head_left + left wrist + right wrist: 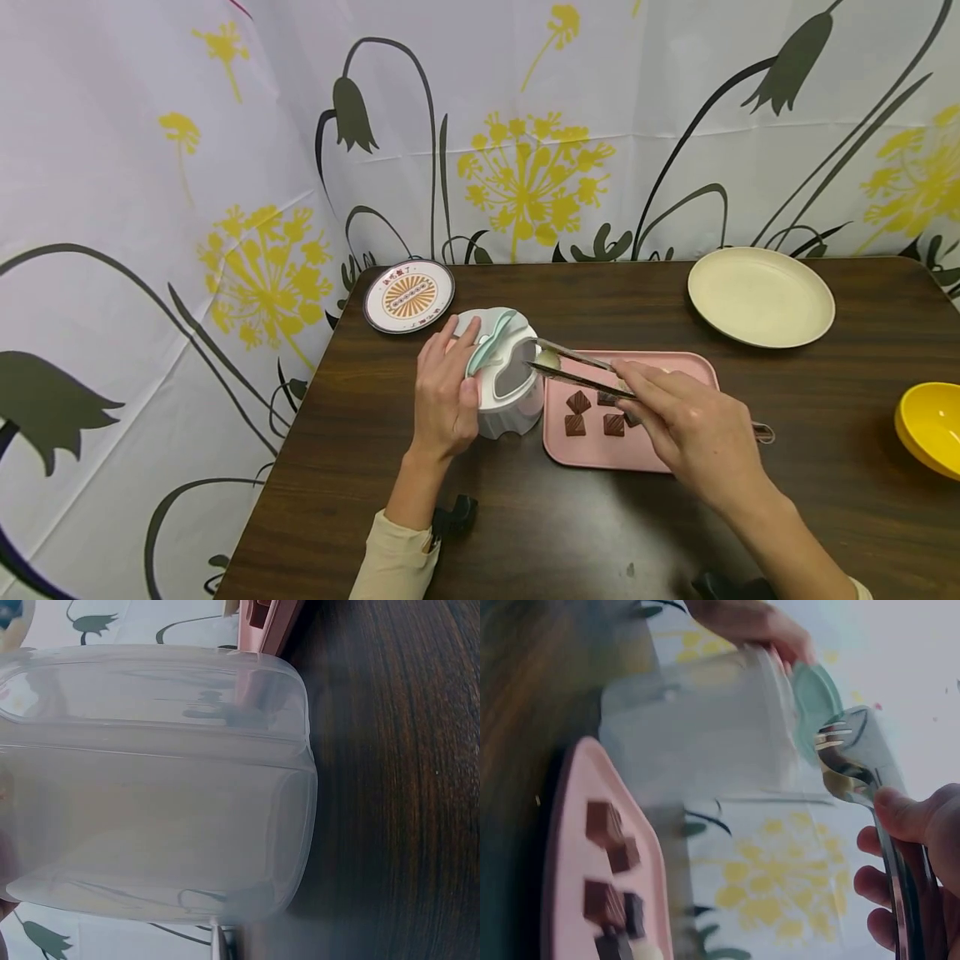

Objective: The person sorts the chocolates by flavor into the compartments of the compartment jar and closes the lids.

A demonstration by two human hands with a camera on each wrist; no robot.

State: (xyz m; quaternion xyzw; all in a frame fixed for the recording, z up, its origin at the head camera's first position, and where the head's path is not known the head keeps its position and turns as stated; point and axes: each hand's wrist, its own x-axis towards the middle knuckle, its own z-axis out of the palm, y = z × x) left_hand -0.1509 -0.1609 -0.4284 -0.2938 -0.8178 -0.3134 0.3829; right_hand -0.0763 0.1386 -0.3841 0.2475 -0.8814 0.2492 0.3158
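Metal tongs (pixel 581 382) are clamped between the thumb and fingers of the right hand (pixel 690 425), tips at the lid opening of a translucent canister (pixel 512 418); I cannot tell whether they pinch anything. The left hand (pixel 446 396) grips the canister's lid, fingers parted, beside its raised mint-green flap (pixel 491 343). Just right sits a pink tray (pixel 558 450) of brown chocolates (pixel 575 426); farther right, a yellow bowl (pixel 930 425). Beyond stand a patterned plate (pixel 408 296) and a cream plate (pixel 761 296), before flower-print cloth (pixel 285 100).
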